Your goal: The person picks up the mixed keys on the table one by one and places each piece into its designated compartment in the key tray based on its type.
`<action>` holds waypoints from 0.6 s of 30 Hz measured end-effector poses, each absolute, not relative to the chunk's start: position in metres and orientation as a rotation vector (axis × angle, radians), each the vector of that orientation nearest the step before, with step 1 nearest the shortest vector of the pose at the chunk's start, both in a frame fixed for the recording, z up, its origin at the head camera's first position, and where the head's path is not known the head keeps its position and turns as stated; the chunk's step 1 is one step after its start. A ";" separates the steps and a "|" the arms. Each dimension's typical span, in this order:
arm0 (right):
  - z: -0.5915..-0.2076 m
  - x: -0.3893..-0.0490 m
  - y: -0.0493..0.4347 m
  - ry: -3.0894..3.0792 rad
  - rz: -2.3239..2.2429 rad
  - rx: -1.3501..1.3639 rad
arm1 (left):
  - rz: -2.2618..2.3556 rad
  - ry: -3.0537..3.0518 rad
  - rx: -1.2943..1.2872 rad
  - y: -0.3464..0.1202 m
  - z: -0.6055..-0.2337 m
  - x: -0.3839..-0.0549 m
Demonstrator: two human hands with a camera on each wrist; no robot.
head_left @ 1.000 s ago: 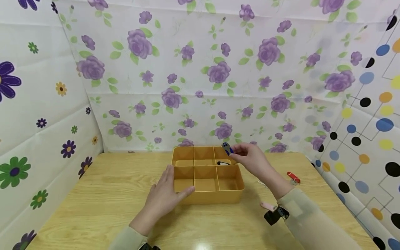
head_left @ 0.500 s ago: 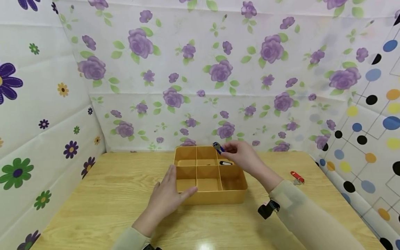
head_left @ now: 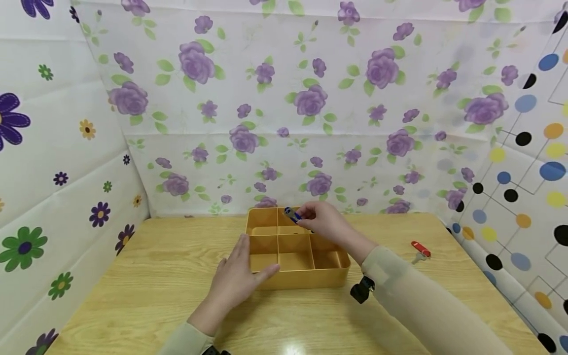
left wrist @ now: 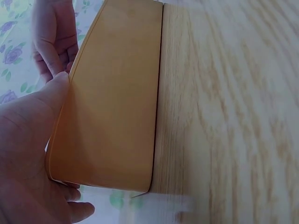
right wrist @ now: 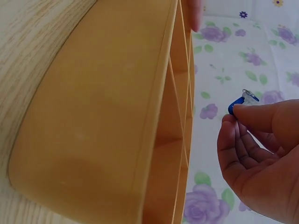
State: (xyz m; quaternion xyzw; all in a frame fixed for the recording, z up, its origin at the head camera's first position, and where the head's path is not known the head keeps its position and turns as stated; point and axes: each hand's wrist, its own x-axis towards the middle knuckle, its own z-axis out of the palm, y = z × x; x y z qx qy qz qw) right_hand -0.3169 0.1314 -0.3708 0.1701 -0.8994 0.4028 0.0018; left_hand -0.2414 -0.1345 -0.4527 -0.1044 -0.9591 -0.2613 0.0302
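Observation:
A yellow box with several open compartments in two rows stands on the table. My left hand rests at its front left corner, fingers straight along the left side and thumb on the front rim. With thumb and fingertips, my right hand pinches a small blue-and-silver item over the back middle compartment. In the right wrist view, this blue item shows a metal ring at its far end; most of it is hidden by the fingers. The right hand covers much of the back right compartment.
To the right on the wooden table lies a small red item with a silver, key-like piece at its end. Behind the table hangs a floral cloth, and patterned cloths stand at both sides.
My right hand has moved left with the blue item, from over the back right compartment to the back middle one. My left hand keeps its place on the box.

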 end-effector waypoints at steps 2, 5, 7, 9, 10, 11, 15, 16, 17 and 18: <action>-0.370 -0.318 0.128 -2.832 1.241 0.541 | -0.802 -2.955 -0.323 -0.135 -0.453 -0.241; -0.367 -0.318 0.123 -2.848 1.209 0.544 | -0.803 -2.952 -0.323 -0.136 -0.454 -0.241; -0.364 -0.317 0.120 -2.860 1.195 0.546 | -0.807 -2.953 -0.323 -0.136 -0.454 -0.241; -0.362 -0.317 0.116 -2.870 1.180 0.543 | -0.812 -2.951 -0.325 -0.136 -0.454 -0.241; -0.361 -0.318 0.115 -2.874 1.178 0.541 | -0.814 -2.949 -0.327 -0.136 -0.453 -0.242; -0.360 -0.318 0.113 -2.879 1.179 0.543 | -0.812 -2.947 -0.328 -0.136 -0.453 -0.242; -0.359 -0.320 0.107 -2.893 1.192 0.538 | -0.793 -2.940 -0.325 -0.136 -0.453 -0.242; -0.359 -0.321 0.105 -2.895 1.197 0.535 | -0.792 -2.939 -0.325 -0.136 -0.454 -0.241; -0.360 -0.321 0.104 -2.899 1.200 0.529 | -0.793 -2.939 -0.324 -0.136 -0.454 -0.241; -0.361 -0.322 0.103 -2.902 1.197 0.520 | -0.796 -2.941 -0.323 -0.136 -0.454 -0.241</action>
